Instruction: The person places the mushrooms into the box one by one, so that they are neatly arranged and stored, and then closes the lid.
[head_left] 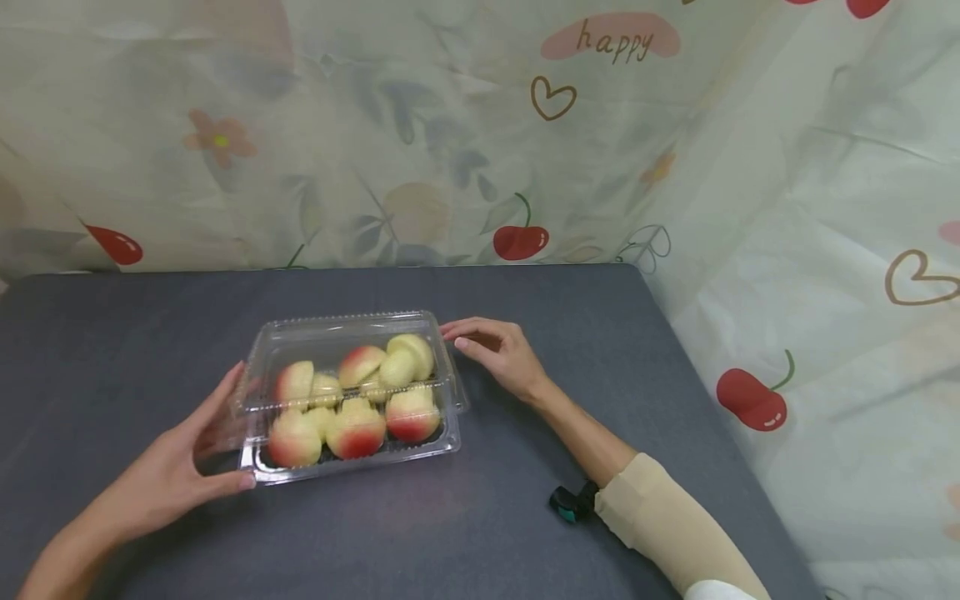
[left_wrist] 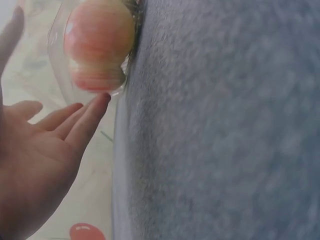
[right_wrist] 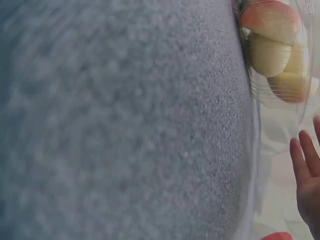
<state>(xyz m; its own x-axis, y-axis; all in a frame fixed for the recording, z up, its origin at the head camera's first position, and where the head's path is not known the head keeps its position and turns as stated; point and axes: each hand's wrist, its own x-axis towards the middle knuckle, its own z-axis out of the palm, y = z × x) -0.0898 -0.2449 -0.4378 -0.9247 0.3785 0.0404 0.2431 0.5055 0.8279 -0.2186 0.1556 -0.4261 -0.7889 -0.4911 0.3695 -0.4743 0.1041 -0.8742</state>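
A clear hinged plastic box [head_left: 348,473] sits on the grey table, its lid down over several red and pale-yellow fruits [head_left: 356,429] that look like peaches. At the box's left end is my left hand [head_left: 172,458], thumb at the front corner and the other fingers spread along the left side. In the left wrist view, extended fingertips [left_wrist: 102,100] come right up to the box's edge. My right hand [head_left: 510,358] is by the back right corner, its fingertips close to the lid's edge. The right wrist view shows these fingers [right_wrist: 307,155] straight, beside the box.
The table [head_left: 465,542] has a dark grey cloth surface. A patterned curtain [head_left: 337,133] hangs behind it and along the right side. On the right wrist is a small black device [head_left: 572,502], next to a beige sleeve [head_left: 667,517].
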